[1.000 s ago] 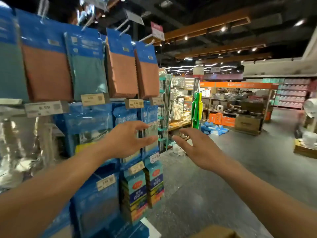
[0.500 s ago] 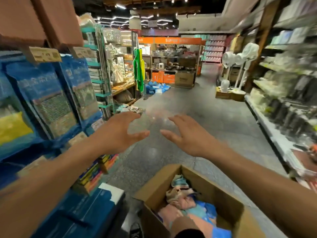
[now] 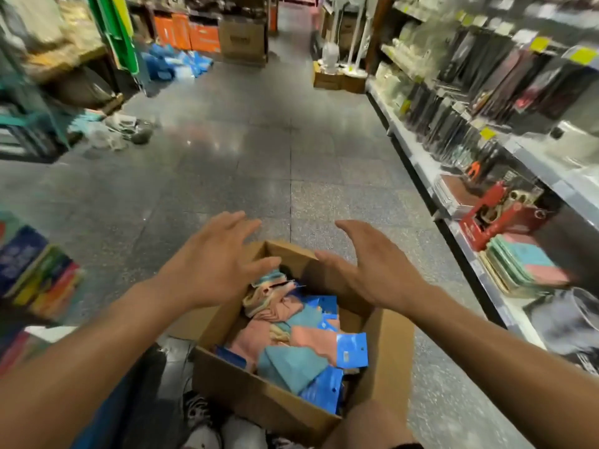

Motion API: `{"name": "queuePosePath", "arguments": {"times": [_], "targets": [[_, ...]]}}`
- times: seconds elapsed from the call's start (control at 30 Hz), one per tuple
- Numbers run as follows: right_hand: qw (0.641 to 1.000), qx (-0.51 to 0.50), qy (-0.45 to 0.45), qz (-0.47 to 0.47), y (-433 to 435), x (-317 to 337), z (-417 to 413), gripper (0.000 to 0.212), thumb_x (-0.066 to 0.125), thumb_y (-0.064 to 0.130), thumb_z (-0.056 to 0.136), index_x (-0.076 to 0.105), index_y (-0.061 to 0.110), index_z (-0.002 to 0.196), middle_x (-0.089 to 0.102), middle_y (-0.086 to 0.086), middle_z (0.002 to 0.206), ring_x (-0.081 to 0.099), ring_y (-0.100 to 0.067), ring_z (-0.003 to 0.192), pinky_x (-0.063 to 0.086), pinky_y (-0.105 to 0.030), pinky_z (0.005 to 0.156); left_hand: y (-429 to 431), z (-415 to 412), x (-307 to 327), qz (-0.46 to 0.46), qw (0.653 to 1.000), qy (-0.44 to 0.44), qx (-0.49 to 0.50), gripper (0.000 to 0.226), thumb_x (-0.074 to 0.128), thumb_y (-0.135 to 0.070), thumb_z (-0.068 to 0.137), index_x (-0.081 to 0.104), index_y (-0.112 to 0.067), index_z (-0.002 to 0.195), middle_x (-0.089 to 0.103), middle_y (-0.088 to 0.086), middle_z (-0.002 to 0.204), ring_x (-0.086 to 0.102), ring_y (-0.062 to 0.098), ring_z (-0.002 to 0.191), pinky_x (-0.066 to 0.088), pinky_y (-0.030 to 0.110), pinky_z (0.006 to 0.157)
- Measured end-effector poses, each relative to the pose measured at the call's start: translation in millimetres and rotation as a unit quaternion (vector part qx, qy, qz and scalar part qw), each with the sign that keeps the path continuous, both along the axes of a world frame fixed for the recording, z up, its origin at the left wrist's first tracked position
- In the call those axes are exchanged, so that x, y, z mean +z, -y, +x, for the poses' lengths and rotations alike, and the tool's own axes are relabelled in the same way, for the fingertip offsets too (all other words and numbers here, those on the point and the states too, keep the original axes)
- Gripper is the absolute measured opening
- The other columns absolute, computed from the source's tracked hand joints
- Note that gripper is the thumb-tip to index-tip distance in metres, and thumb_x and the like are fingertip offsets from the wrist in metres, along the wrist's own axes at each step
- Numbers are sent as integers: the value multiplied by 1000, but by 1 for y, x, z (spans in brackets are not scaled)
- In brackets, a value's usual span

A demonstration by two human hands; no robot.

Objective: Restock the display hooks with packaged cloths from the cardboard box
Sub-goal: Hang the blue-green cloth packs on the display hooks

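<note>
An open cardboard box (image 3: 246, 388) stands on the floor just below me. It holds several packaged cloths (image 3: 293, 341) in pink, teal and cream, some with blue header cards. My left hand (image 3: 212, 265) hovers over the box's far left corner, fingers spread and holding nothing. My right hand (image 3: 366, 270) hovers over the far right corner, also empty with straight fingers. The display hooks are out of view.
Grey tiled aisle floor (image 3: 259, 163) stretches ahead. A shelf (image 3: 460, 218) with dark packaged goods runs along the right. Stacked coloured packs (image 3: 35, 273) show at the left edge. Cardboard and orange boxes (image 3: 207, 35) stand far back. My shoes (image 3: 223, 429) are beside the box.
My view has swung from the hanging display down to the floor. Both hands have come down with it and now hover over the open box.
</note>
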State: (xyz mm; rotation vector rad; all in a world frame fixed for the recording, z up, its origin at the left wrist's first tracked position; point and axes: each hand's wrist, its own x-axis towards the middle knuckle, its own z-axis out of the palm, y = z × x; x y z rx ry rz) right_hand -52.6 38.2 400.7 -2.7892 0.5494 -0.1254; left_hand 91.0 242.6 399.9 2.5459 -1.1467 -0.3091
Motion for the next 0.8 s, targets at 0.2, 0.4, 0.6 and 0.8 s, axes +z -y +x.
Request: {"name": "queuePosePath", "arguments": {"times": [0.2, 0.4, 0.6, 0.8], "targets": [[994, -66, -78, 32, 51, -92, 5, 75, 50, 69, 88, 40, 23, 147, 46, 1, 148, 43, -19, 134, 34, -31, 108, 53, 21, -102, 31, 997, -53, -50, 101, 30, -88, 72, 31, -30, 155, 27, -3, 163, 21, 17, 150, 21, 39, 123], [980, -128, -139, 59, 94, -190, 5, 82, 51, 75, 83, 42, 24, 146, 51, 1, 146, 49, -18, 131, 42, -34, 105, 88, 32, -191, 55, 991, -93, -84, 97, 29, -86, 77, 20, -33, 158, 15, -10, 166, 8, 10, 151, -1, 10, 108], [959, -187, -184, 103, 118, -277, 1, 103, 32, 89, 69, 41, 21, 146, 55, -2, 141, 54, -22, 125, 49, -40, 96, 124, 45, -290, 148, 960, -100, -215, 126, -30, -83, 67, 31, -21, 157, 18, 4, 167, 12, 25, 154, 9, 45, 125], [935, -255, -199, 143, 135, -346, -11, 84, 52, 73, 82, 45, 15, 143, 59, -7, 137, 57, -26, 122, 47, -37, 92, 158, 30, -354, 139, 961, -167, -172, 97, 30, -90, 77, 28, -33, 155, 20, -5, 166, 15, 19, 154, 21, 43, 123]]}}
